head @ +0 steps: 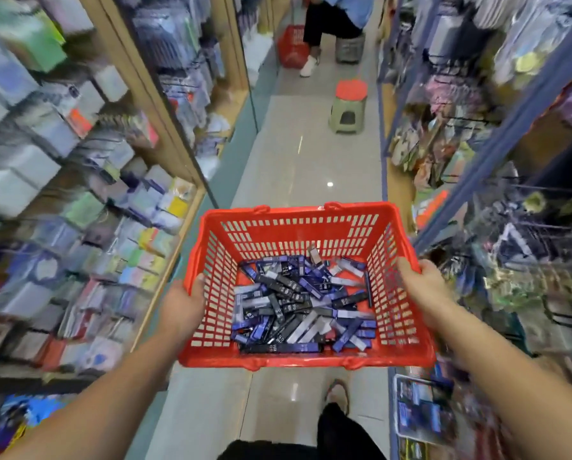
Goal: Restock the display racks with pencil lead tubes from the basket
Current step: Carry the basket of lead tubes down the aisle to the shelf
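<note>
The left hand [185, 303] curls over the left rim and the right hand [424, 287] over the right rim of the red slotted plastic basket [294, 212], likely to carry it level. Blue and black pencil lead tubes [301, 303] lie heaped inside. Blurred display racks [510, 234] flank the basket, and a green stool with a red top [349, 106] stands beyond it.

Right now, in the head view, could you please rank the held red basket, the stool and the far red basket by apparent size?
Largest: held red basket.
Then stool and far red basket look alike; distance makes ranking unsure.
</note>
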Available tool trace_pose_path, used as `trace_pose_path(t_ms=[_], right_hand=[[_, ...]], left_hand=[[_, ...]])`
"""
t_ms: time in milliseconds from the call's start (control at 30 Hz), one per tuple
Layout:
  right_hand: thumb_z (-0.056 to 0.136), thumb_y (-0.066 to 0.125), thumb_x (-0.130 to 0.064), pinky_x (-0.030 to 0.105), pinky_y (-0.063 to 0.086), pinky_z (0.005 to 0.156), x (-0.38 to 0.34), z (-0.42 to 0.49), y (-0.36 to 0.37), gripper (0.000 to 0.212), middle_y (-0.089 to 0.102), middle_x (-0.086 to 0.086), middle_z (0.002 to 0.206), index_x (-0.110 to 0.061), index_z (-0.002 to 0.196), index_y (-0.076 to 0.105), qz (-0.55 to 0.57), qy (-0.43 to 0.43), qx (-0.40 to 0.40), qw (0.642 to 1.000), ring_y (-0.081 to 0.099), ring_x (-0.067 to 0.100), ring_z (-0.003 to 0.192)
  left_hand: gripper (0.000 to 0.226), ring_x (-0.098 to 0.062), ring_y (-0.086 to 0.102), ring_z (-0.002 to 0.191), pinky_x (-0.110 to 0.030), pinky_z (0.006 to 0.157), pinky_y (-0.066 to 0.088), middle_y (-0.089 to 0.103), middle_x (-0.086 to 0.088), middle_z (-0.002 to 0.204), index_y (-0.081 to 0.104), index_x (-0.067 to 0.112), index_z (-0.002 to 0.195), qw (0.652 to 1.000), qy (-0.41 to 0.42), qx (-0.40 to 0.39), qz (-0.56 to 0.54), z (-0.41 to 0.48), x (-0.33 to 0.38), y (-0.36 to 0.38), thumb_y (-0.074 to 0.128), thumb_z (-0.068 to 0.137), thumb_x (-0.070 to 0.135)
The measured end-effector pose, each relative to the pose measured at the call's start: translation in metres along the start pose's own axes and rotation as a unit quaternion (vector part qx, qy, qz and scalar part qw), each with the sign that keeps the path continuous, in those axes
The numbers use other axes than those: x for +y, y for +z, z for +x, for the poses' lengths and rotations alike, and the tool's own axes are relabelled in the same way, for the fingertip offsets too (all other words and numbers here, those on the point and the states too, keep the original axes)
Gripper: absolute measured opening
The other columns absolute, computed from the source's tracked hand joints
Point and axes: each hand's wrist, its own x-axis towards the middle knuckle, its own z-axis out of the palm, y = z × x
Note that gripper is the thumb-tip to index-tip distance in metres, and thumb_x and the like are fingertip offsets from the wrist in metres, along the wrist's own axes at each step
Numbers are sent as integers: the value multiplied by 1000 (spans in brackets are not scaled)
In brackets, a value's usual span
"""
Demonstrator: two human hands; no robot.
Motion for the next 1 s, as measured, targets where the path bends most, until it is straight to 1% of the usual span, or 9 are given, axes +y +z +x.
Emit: trace_pose_path(t_ms=[67,167,267,333,500,600,733,867,1000], right_hand=[[101,58,-40,43,55,84,-27,41,-8,29,72,15,96,-18,83,61,-14,-22,-3,1000,68,30,86],[102,56,-38,37,53,79,-71,97,-11,28,74,14,99,-12,102,67,-12,-33,-22,999,68,25,80],[104,56,-31,36,50,83,-116,154,-5,17,70,11,93,-16,106,62,6,-47,-44,998,65,23,79],[102,58,-36,41,56,86,-140,198,4,28,72,10,94,-11,111,67,13,-29,-47,998,69,25,82],[99,63,-34,45,59,84,-203,302,32,31,73,16,88,-6,89,68,41,32,-37,998,71,29,75],[97,67,-37,46,60,83,-255,371,51,30,75,15,86,-7,92,68,48,37,-39,997,74,31,77],[94,68,-41,54,61,86,-317,468,63,34,78,14,86,-8,98,72,36,30,-35,998,76,32,77],[96,68,-37,52,61,84,-371,551,67,34,77,14,85,-4,100,72,57,23,-22,998,76,32,76],[93,70,-40,54,60,87,-413,649,70,40,77,15,94,-5,114,68,78,27,-30,996,76,33,83]], left_hand=[[54,-47,68,103,-44,84,51,71,-29,109,64,-5,117,1000,5,6,-8,21,37,13,51,105,46],[55,-44,70,100,-47,89,56,74,-25,107,66,3,118,1000,6,19,-10,58,80,26,51,102,53],[55,-40,72,86,-45,81,59,75,-21,97,67,2,111,999,-20,25,-33,104,121,41,52,102,54],[56,-37,72,80,-44,77,60,75,-18,92,67,3,106,999,-19,20,-37,138,148,51,51,102,56],[51,-19,68,64,-33,66,56,72,-4,83,62,14,105,998,-32,22,-54,246,210,76,49,100,62],[53,-25,69,72,-37,72,56,73,-7,87,67,11,107,996,-18,28,-77,325,253,94,50,100,60],[53,-29,65,74,-36,71,49,70,-10,86,67,4,102,997,-16,22,-70,420,322,116,50,103,54],[54,-43,69,93,-43,79,52,73,-21,99,68,3,108,998,9,23,-54,498,395,138,51,102,54],[65,-41,71,88,-46,81,58,75,-19,94,72,6,104,998,28,19,-54,574,460,181,45,97,64]])
